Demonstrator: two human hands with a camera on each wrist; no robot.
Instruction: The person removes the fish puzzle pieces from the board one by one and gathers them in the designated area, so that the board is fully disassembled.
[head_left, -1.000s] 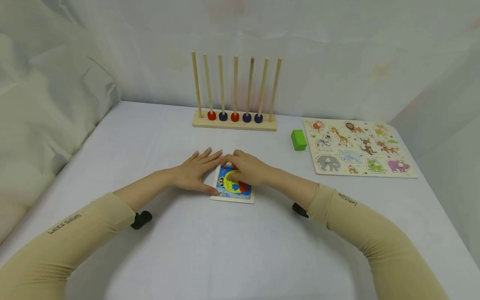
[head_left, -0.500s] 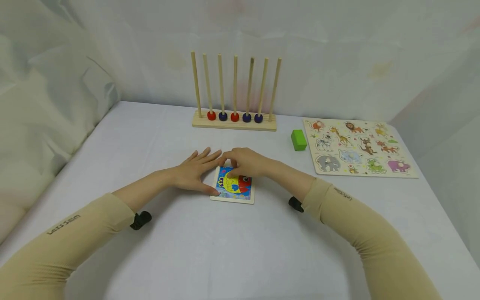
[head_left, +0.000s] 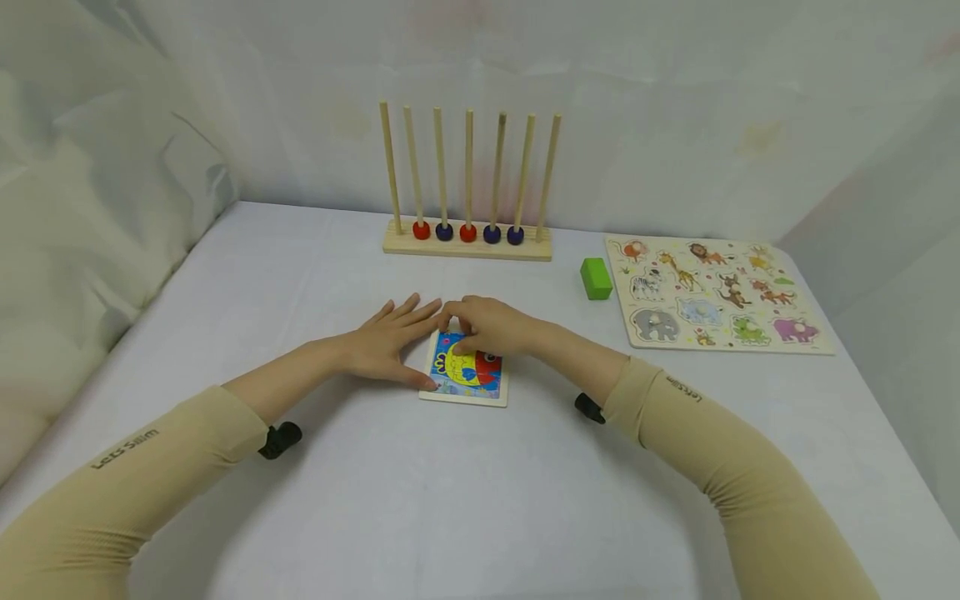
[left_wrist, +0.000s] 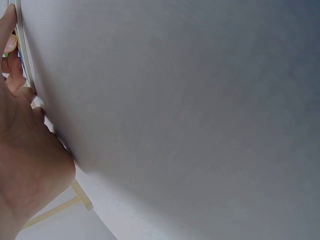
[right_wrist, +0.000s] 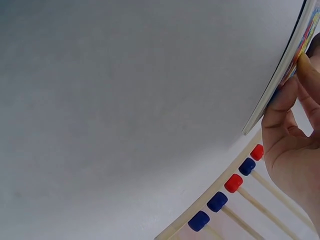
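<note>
A small square fish jigsaw puzzle (head_left: 480, 385) lies flat on the white tabletop, a yellow and red fish on blue inside a pale wooden frame. My left hand (head_left: 378, 350) rests flat to its left with fingers spread; the thumb touches the frame's lower left side. My right hand (head_left: 491, 325) reaches over the top of the puzzle with bent fingers. Its index finger is at the upper left corner and its thumb on the yellow body, gripping there. In the right wrist view, curled fingers meet the puzzle's face and edge (right_wrist: 280, 80). Under the fingers, part of the picture is hidden.
Behind stands a wooden bead rack (head_left: 468, 247) with several upright rods and red and blue beads. A green block (head_left: 596, 278) sits to the right, beside a wooden animal puzzle board (head_left: 720, 296). White cloth walls (head_left: 675, 125) enclose the table.
My right hand has shifted slightly up and left over the puzzle, uncovering the fish's eye and more of its red head. My left hand and the puzzle stay essentially where they were.
</note>
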